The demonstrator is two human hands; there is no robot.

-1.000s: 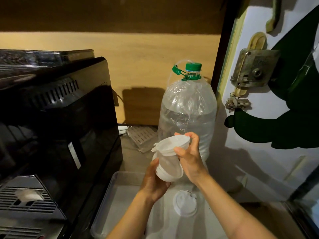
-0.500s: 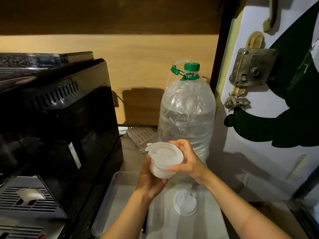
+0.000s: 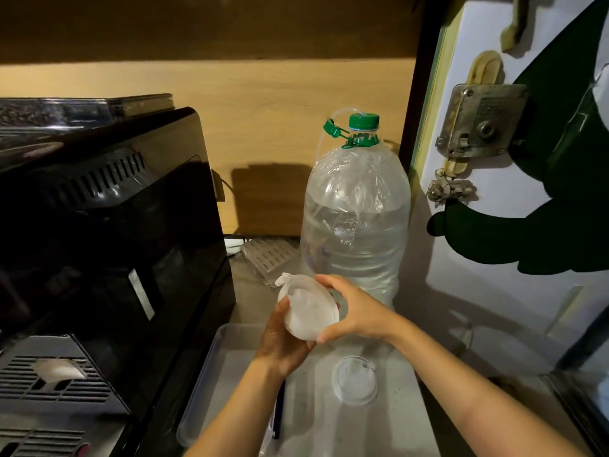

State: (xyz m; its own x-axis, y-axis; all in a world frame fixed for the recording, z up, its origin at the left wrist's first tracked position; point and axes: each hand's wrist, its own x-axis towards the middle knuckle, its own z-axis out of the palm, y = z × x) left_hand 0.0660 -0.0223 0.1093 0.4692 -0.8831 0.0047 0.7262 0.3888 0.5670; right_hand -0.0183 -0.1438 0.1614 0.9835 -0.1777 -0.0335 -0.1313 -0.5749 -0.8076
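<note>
Currently the small translucent white plastic cup (image 3: 308,313) sits tilted above the clear plastic tray (image 3: 211,374). The left hand (image 3: 280,344) curls under its base and the right hand (image 3: 359,313) grips its rim. Support the base firmly and work evenly around the rim to avoid spills.

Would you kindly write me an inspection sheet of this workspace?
Surface: tray on the counter.
Job's things: plastic cup, tilted, held above the tray.
Clutter: loose lid lying in the tray.
Hands: left hand grips the cup from below; right hand pinches its rim.
Cables: white plug behind the coffee machine.
Surroundings: water bottle with green cap; door with metal lock.
</note>
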